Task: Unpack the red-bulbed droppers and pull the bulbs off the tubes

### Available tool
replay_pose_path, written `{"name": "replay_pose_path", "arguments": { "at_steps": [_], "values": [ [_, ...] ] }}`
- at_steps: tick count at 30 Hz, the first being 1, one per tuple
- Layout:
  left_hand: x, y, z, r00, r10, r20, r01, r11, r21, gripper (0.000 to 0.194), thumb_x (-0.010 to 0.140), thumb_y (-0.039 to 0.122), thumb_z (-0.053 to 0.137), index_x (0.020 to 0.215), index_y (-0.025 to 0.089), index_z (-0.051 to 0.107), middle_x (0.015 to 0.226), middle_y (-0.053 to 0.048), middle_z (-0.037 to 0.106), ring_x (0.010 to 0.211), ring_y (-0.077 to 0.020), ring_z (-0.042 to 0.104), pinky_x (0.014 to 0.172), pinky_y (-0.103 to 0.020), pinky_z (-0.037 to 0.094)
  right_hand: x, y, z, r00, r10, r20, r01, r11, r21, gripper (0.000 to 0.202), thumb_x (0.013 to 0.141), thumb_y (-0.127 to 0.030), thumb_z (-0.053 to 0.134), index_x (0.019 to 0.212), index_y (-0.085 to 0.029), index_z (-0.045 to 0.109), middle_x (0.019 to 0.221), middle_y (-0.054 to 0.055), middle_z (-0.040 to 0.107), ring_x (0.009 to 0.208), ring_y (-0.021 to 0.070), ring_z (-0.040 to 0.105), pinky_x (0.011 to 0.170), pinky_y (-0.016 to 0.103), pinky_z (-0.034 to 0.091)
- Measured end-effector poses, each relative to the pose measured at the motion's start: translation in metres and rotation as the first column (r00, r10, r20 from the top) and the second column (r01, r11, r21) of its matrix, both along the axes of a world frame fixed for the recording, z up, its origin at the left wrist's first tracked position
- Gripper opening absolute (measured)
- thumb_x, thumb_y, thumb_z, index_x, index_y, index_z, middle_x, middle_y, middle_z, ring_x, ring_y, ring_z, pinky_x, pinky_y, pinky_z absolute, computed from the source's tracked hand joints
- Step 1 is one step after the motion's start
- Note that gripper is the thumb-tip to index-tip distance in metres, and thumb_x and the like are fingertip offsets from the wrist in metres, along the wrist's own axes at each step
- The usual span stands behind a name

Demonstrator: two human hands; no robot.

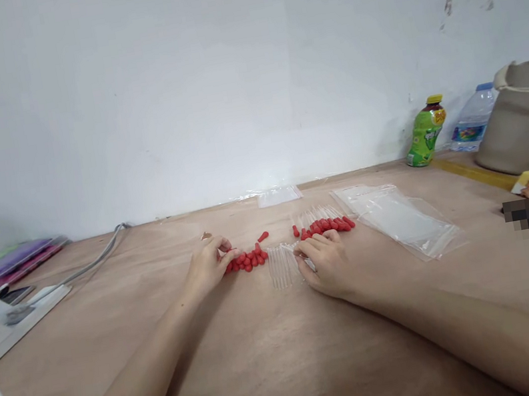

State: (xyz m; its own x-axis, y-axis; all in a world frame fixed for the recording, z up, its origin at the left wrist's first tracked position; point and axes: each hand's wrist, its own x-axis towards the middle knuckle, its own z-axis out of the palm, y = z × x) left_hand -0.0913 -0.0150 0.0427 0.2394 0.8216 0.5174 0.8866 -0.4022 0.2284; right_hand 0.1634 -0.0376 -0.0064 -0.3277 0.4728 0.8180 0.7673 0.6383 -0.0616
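Left of centre on the table is a loose pile of small red rubber bulbs (249, 261). My left hand (208, 261) is at the pile's left end, its thumb and fingers pinched on a bulb that they mostly cover. Thin clear tubes (282, 268) lie side by side just right of the pile. At their right edge my right hand (323, 261) has its fingertips closed on what looks like one of these tubes, largely hidden. Beyond that hand, a second group of tubes (318, 215) has red bulbs (327, 224) at the near ends. One single bulb (263, 236) lies apart.
Clear plastic bags (399, 216) lie to the right, and another bag (278, 195) lies by the wall. A green bottle (426, 132), a water bottle (474, 119) and a beige bucket (528, 120) stand at right. A power strip (52, 297) with cables sits at left.
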Motion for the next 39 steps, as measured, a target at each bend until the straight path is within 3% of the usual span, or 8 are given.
{"name": "replay_pose_path", "arguments": {
  "at_steps": [8,11,16,20,25,30,34,39],
  "values": [
    [0.0,-0.001,0.0,0.996,-0.029,-0.085,0.025,0.999,-0.044,0.041,0.086,0.039,0.037,0.056,0.018,0.054,0.06,-0.001,0.053,0.064,-0.0155,0.053,0.068,-0.03,0.042,0.0,0.0,-0.003,1.0,0.015,0.005,-0.015,0.999,-0.042,0.01,0.078,-0.018,0.048,0.076,-0.018,0.057,0.067,0.001,0.061,0.067,0.0147,0.05,0.072,0.032,0.025],
    [0.0,0.0,0.002,0.999,0.002,-0.044,-0.004,0.999,-0.034,0.042,0.087,0.039,0.037,0.055,0.018,0.054,0.065,-0.002,0.055,0.069,-0.0168,0.055,0.068,-0.03,0.042,-0.002,-0.002,0.0,1.0,0.013,0.008,-0.013,0.999,-0.045,0.012,0.078,-0.017,0.048,0.077,-0.018,0.06,0.067,0.001,0.062,0.068,0.0147,0.05,0.073,0.033,0.025],
    [0.006,-0.001,-0.004,0.998,0.02,0.061,-0.037,0.952,0.305,0.023,0.085,0.032,0.045,0.078,0.017,0.062,0.081,-0.005,0.059,0.084,-0.0195,0.054,0.078,-0.032,0.041,-0.007,-0.002,0.006,0.997,-0.051,0.06,0.052,0.999,-0.001,0.011,0.078,-0.018,0.051,0.076,-0.018,0.063,0.067,0.003,0.062,0.069,0.0156,0.049,0.07,0.033,0.024],
    [0.028,-0.017,-0.017,0.996,-0.086,-0.022,0.086,0.883,0.462,0.012,0.081,0.024,0.052,0.08,0.018,0.063,0.083,-0.004,0.061,0.082,-0.0181,0.053,0.078,-0.033,0.04,-0.01,-0.003,0.011,0.985,-0.073,0.159,0.086,0.993,-0.079,0.013,0.079,-0.018,0.05,0.074,-0.019,0.063,0.074,0.003,0.063,0.072,0.0159,0.048,0.069,0.034,0.022],
    [0.055,-0.039,-0.03,0.971,-0.181,-0.155,0.231,0.878,0.419,0.01,0.079,0.022,0.055,0.084,0.021,0.064,0.088,-0.003,0.064,0.083,-0.0186,0.052,0.073,-0.033,0.036,-0.012,-0.011,0.016,0.98,0.03,0.198,0.021,0.968,-0.25,0.023,0.083,-0.038,0.049,0.082,-0.021,0.064,0.078,0.004,0.062,0.081,0.0183,0.048,0.076,0.037,0.021],
    [0.056,-0.037,-0.032,0.992,-0.103,-0.078,0.127,0.896,0.425,0.012,0.08,0.022,0.054,0.086,0.021,0.064,0.087,-0.004,0.063,0.082,-0.0188,0.052,0.073,-0.034,0.036,-0.014,-0.013,0.014,0.973,0.126,0.194,-0.066,0.954,-0.291,0.052,0.076,-0.062,0.046,0.102,-0.019,0.06,0.086,0.008,0.062,0.09,0.0226,0.047,0.079,0.039,0.021],
    [0.052,-0.036,-0.029,0.996,-0.07,-0.051,0.085,0.9,0.428,0.012,0.08,0.023,0.054,0.085,0.021,0.064,0.088,-0.004,0.062,0.082,-0.0187,0.052,0.073,-0.034,0.036,-0.011,-0.01,0.013,0.988,0.091,0.125,-0.058,0.968,-0.244,0.046,0.078,-0.055,0.049,0.104,-0.02,0.061,0.09,0.009,0.063,0.087,0.0213,0.049,0.079,0.038,0.023],
    [0.064,-0.029,-0.015,0.993,-0.01,-0.114,0.046,0.949,0.313,0.014,0.08,0.028,0.053,0.084,0.021,0.064,0.092,-0.005,0.061,0.087,-0.0209,0.052,0.073,-0.035,0.036,0.016,-0.017,0.024,0.993,0.051,0.109,-0.034,0.989,-0.145,0.021,0.08,-0.036,0.054,0.084,-0.021,0.067,0.075,0.004,0.065,0.074,0.0161,0.051,0.075,0.034,0.025]
  ]
}}
